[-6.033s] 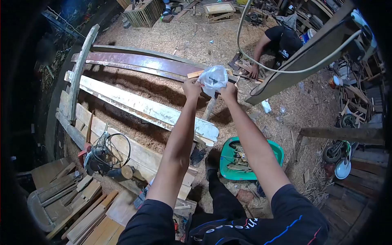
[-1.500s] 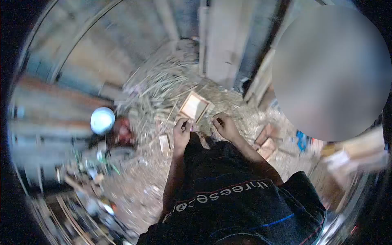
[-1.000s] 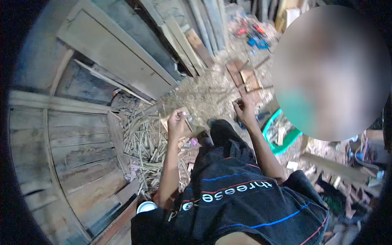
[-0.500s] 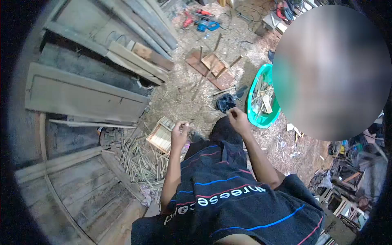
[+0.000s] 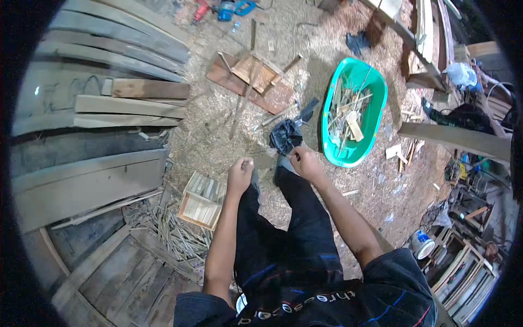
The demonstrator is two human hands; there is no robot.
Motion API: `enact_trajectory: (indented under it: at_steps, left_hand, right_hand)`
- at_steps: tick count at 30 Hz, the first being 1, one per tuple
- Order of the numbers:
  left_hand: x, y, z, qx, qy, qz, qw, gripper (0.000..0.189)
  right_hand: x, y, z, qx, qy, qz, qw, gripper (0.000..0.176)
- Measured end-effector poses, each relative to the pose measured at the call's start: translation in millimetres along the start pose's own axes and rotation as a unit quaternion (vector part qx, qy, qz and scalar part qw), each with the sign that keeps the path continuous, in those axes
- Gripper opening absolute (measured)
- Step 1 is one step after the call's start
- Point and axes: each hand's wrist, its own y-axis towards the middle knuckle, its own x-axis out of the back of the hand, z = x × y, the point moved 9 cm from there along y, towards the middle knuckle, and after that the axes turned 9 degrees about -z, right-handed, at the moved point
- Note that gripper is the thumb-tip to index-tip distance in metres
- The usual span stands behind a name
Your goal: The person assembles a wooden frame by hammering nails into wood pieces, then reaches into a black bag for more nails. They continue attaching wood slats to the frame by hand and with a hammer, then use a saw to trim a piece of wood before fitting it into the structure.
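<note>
My left hand [image 5: 240, 175] is closed, with its fingers curled in, in front of my left knee. My right hand [image 5: 308, 165] is also closed, thumb and fingers pinched together, over my right lower leg. A faint, see-through strip shows in the gap between the two hands; I cannot tell what it is or whether they hold it. Just beyond my right hand, a crumpled black plastic bag [image 5: 286, 136] lies on the floor by my foot. Left of my left hand stands a small wooden box [image 5: 201, 200] with light slats.
A green tub [image 5: 381, 98] of wood scraps stands ahead to the right. Ahead lies an upturned small wooden stool [image 5: 256, 73] on a brown board [image 5: 279, 100]. Planks and panels [image 5: 92, 185] line the left side, above a heap of thin sticks [image 5: 177, 234]. A beam [image 5: 452, 140] juts in from the right.
My view has tilted and shifted, so my legs and the whole green tub now show. The blurred oval at right is gone. Both hands stay closed, slightly farther apart.
</note>
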Motion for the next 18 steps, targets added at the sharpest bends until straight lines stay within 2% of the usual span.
enact_trajectory:
  at_steps: [2,3,6,7,10,11,14,15,16,17,18]
  left_hand:
    - [-26,25,7,-0.005,0.049,0.022,0.999,0.017]
    - [-42,38,27,-0.007,0.035,0.026,0.999,0.016]
    - [-107,78,95,-0.036,0.065,0.097,0.993,0.017]
    - [-133,91,120,-0.047,0.115,0.145,0.982,0.021]
    - [-215,130,197,-0.177,0.184,0.202,0.946,0.025]
    - [-242,141,219,-0.203,0.193,0.230,0.932,0.027]
    - [-298,163,258,-0.305,0.263,0.282,0.871,0.030]
    - [-313,169,269,-0.358,0.310,0.279,0.836,0.030]
    - [-326,179,281,-0.408,0.356,0.274,0.795,0.030]
    - [-337,182,300,-0.415,0.395,0.322,0.754,0.029]
    - [-342,189,318,-0.416,0.402,0.330,0.746,0.027]
  right_hand:
    - [-28,15,-47,-0.031,-0.055,0.043,0.997,0.021]
    - [-41,23,-68,-0.027,-0.056,0.032,0.998,0.020]
    - [-88,51,-150,-0.080,-0.014,-0.001,0.997,0.019]
    - [-104,61,-173,-0.087,0.027,0.007,0.996,0.018]
    - [-173,98,-259,-0.039,-0.010,0.079,0.996,0.018]
    - [-196,109,-285,-0.034,0.033,0.093,0.995,0.016]
    - [-258,139,-333,0.102,-0.068,0.136,0.983,0.014]
    - [-283,141,-355,0.095,-0.195,0.229,0.949,0.013]
    - [-290,140,-357,0.181,-0.243,0.199,0.932,0.014]
    - [-302,140,-369,0.200,-0.332,0.186,0.903,0.016]
    - [-313,140,-375,0.191,-0.329,0.178,0.907,0.016]
